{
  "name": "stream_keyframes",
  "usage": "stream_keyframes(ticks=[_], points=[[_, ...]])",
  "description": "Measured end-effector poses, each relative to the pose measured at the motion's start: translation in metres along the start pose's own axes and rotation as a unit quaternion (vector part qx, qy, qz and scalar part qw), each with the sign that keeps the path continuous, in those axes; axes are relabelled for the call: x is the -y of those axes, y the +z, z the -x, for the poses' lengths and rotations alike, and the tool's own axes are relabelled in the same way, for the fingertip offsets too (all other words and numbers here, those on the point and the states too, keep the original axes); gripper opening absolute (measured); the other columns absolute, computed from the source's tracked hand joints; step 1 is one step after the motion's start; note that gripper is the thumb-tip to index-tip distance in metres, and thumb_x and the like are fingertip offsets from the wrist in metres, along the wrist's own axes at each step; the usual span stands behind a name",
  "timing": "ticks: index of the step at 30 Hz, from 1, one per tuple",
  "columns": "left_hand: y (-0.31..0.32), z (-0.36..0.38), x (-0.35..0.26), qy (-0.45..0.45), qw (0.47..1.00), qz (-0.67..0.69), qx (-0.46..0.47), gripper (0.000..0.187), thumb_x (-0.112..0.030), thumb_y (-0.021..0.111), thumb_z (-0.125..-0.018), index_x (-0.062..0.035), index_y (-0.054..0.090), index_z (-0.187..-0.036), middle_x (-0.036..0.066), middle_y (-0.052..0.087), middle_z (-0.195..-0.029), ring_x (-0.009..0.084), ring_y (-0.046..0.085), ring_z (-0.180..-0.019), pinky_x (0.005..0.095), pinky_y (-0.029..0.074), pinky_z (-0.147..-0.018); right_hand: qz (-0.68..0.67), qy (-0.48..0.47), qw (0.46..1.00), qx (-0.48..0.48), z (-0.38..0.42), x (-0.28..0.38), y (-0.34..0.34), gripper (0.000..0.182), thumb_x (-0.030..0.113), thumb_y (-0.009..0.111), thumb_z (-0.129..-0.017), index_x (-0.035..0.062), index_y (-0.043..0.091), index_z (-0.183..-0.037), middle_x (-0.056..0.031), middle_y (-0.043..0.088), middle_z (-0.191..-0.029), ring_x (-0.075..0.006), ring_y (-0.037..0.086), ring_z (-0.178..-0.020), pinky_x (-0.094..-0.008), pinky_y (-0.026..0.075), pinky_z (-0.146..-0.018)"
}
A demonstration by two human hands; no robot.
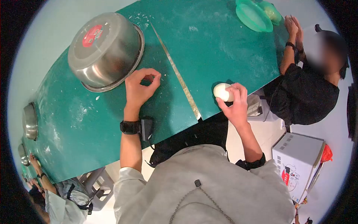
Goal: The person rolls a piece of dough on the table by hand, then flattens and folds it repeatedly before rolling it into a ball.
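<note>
In my right hand [236, 105] is a smooth white dough ball [222, 92], gripped between thumb and fingers close to the green table's [209, 56] front edge. My left hand [141, 86] is closed, thumb and forefinger meeting in a ring beside the rim of a large upturned steel bowl [99, 52]. I cannot tell whether anything small is between those fingertips. A round red label [92, 36] marks the bowl's base. Between my hands a long pale strip [177, 72] runs across the tabletop.
White crumbs [141, 18] lie beyond the bowl. At the far right are a green plastic basin [253, 15] and a person in black [307, 89], hands over the table edge. Smaller steel bowls [30, 121] stand at left, near another person [61, 201]. A white box [298, 160] stands lower right.
</note>
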State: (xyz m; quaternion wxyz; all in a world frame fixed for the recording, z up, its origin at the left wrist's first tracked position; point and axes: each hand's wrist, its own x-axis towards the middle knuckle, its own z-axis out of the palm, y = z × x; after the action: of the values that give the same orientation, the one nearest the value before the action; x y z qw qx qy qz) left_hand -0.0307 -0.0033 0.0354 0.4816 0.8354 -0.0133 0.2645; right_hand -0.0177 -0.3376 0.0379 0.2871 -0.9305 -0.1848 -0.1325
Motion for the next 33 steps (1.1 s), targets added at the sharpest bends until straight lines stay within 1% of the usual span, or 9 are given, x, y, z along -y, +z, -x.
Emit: stream_keyframes(ticks=[7,9,10,13,15,21,26,31,33], points=[[0.001,-0.002,0.004,0.025,0.999,-0.024,-0.029,0.014,-0.006,0.08,-0.076,-0.0044,0.066,-0.075,0.003,0.068,-0.07,0.0112,0.065,-0.062,0.0242,0.05,-0.059,0.058,-0.032,0.996,0.053,-0.027,0.007,-0.036,0.035,0.023,0.08,-0.079,0.0104,0.069,-0.11,-0.0113,0.063,-0.115,-0.0291,0.065,-0.1,-0.0375,0.055,-0.079],[0.0,-0.002,0.003,0.008,0.999,-0.023,-0.036,0.014,-0.007,0.08,-0.076,-0.0042,0.066,-0.076,0.003,0.068,-0.07,0.0109,0.065,-0.061,0.0243,0.05,-0.059,0.07,-0.099,0.99,-0.067,-0.038,0.004,-0.046,0.029,0.023,0.079,-0.08,0.0112,0.072,-0.105,-0.0087,0.066,-0.106,-0.0269,0.069,-0.087,-0.035,0.056,-0.071],[0.0,-0.002,0.004,0.009,0.999,-0.02,-0.045,0.014,-0.007,0.079,-0.077,-0.0042,0.065,-0.076,0.003,0.067,-0.069,0.0108,0.064,-0.061,0.0241,0.05,-0.059,0.012,-0.03,0.996,-0.082,-0.043,0.01,-0.048,0.022,0.023,0.078,-0.081,0.0112,0.073,-0.099,-0.0092,0.068,-0.1,-0.0282,0.069,-0.087,-0.0366,0.056,-0.072],[0.001,-0.003,0.003,0.011,0.999,-0.015,-0.05,0.015,-0.007,0.079,-0.078,-0.0039,0.065,-0.077,0.003,0.067,-0.069,0.0107,0.064,-0.06,0.0239,0.049,-0.059,0.023,-0.035,0.998,-0.039,-0.056,0.014,-0.036,0.018,0.021,0.076,-0.082,0.0113,0.073,-0.097,-0.0083,0.067,-0.1,-0.028,0.068,-0.084,-0.0366,0.055,-0.069],[0.002,-0.002,0.003,0.011,0.999,-0.012,-0.045,0.015,-0.007,0.079,-0.079,-0.0037,0.064,-0.077,0.003,0.066,-0.069,0.0108,0.064,-0.06,0.0239,0.049,-0.059,0.055,-0.04,0.998,-0.006,-0.058,0.003,-0.007,0.013,0.021,0.072,-0.085,0.0103,0.073,-0.093,-0.0086,0.065,-0.102,-0.0291,0.066,-0.091,-0.0395,0.054,-0.077],[0.0,-0.002,0.003,-0.003,0.999,0.007,-0.043,0.015,-0.007,0.078,-0.08,-0.0032,0.063,-0.077,0.003,0.066,-0.07,0.0102,0.064,-0.061,0.0241,0.049,-0.059,0.17,-0.111,0.977,-0.069,-0.068,-0.012,0.017,0.026,0.023,0.068,-0.087,0.0122,0.069,-0.11,-0.0117,0.062,-0.114,-0.0348,0.057,-0.114,-0.0459,0.045,-0.098],[0.002,-0.003,0.004,0.004,0.999,-0.028,-0.045,0.016,-0.007,0.078,-0.08,-0.0028,0.063,-0.078,0.003,0.066,-0.07,0.009,0.063,-0.062,0.0235,0.049,-0.059,-0.052,-0.089,0.993,0.061,-0.05,-0.019,-0.001,0.037,0.014,0.071,-0.084,0.0087,0.065,-0.121,-0.0139,0.061,-0.121,-0.0358,0.059,-0.113,-0.043,0.048,-0.098],[0.0,-0.005,0.003,-0.036,0.999,-0.012,-0.038,0.015,-0.007,0.078,-0.081,-0.0029,0.063,-0.078,0.003,0.066,-0.071,0.0086,0.063,-0.062,0.0232,0.05,-0.061,-0.136,-0.102,0.984,-0.044,-0.03,-0.017,-0.017,0.039,-0.003,0.068,-0.081,0.0057,0.065,-0.119,-0.0162,0.06,-0.118,-0.0279,0.059,-0.112,-0.037,0.047,-0.097],[0.001,-0.003,0.005,-0.028,0.999,-0.017,-0.02,0.015,-0.007,0.077,-0.081,-0.0029,0.064,-0.079,0.003,0.066,-0.071,0.0085,0.063,-0.063,0.0232,0.051,-0.061,-0.278,-0.024,0.958,-0.062,-0.036,-0.01,-0.021,0.034,-0.002,0.066,-0.082,0.0048,0.066,-0.115,-0.0157,0.058,-0.12,-0.0275,0.057,-0.114,-0.0372,0.045,-0.099]])
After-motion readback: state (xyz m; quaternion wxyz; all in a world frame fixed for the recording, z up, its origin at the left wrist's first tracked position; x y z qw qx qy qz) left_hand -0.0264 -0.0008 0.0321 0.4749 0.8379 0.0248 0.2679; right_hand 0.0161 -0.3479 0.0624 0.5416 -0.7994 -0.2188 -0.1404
